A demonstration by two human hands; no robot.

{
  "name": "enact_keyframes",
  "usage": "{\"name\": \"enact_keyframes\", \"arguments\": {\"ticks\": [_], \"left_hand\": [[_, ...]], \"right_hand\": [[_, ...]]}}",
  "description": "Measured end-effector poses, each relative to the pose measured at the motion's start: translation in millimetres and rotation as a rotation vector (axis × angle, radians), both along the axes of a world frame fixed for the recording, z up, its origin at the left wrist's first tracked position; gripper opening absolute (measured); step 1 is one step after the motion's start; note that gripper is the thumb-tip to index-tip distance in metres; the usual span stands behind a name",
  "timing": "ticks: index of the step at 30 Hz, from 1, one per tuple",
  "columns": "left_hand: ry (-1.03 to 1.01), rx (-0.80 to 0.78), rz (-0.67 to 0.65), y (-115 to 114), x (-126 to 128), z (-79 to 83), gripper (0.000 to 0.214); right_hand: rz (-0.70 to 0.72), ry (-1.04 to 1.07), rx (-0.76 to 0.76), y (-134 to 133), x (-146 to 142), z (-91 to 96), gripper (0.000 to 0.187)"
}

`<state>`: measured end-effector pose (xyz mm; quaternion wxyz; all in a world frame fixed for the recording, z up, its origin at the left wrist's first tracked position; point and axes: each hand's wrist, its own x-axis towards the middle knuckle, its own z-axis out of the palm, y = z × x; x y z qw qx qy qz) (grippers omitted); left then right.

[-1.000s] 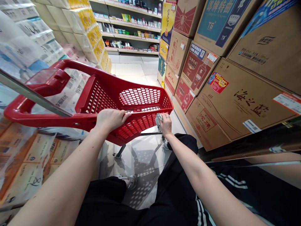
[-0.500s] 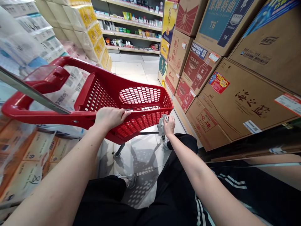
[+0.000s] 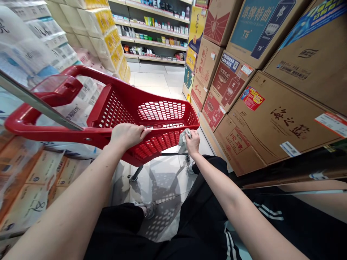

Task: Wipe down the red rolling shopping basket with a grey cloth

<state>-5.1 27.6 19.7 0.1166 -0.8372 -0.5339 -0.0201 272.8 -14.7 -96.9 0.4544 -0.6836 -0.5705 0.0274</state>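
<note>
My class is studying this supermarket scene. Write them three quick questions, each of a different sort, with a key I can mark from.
1. True or false: the left hand is on the near side of the red shopping cart.

2. What does the right hand hold?
A) a pen
B) a pale cloth
C) a phone

3. Fill in the missing word: the stacked cardboard boxes with printed labels stand to the person's ____.

Key
1. True.
2. B.
3. Right.
</note>
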Motion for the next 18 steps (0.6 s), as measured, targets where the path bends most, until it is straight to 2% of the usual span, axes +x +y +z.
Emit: {"name": "enact_keyframes", "arguments": {"ticks": [4,7,10,14,16,18], "left_hand": [[-0.022,-0.003,-0.015,-0.6,-2.5,-1.1,0.079],[-0.015,0.006,-0.015,-0.7,-3.4,-2.4,0.078],[-0.006,0.013,-0.019,-0.9,-3.2,-2.8,0.078],[0.007,0.027,-0.011,-2.9,-3.6,-1.8,0.079],[0.011,0.028,-0.015,-3.9,-5.1,-1.0,0.079],[0.011,0.022,-0.018,-4.2,-6.9,-0.5,0.079]], "right_hand": [[0.014,-0.043,0.148,9.2,-4.7,23.2,0.041],[0.101,-0.128,0.09,20.1,-20.7,28.9,0.043],[0.283,-0.342,0.0,25.5,-50.5,28.7,0.047],[0.437,-0.546,-0.005,29.3,-80.4,31.6,0.052],[0.467,-0.612,-0.005,32.6,-75.0,33.5,0.047],[0.457,-0.66,-0.029,36.1,-53.4,33.2,0.04]]}}
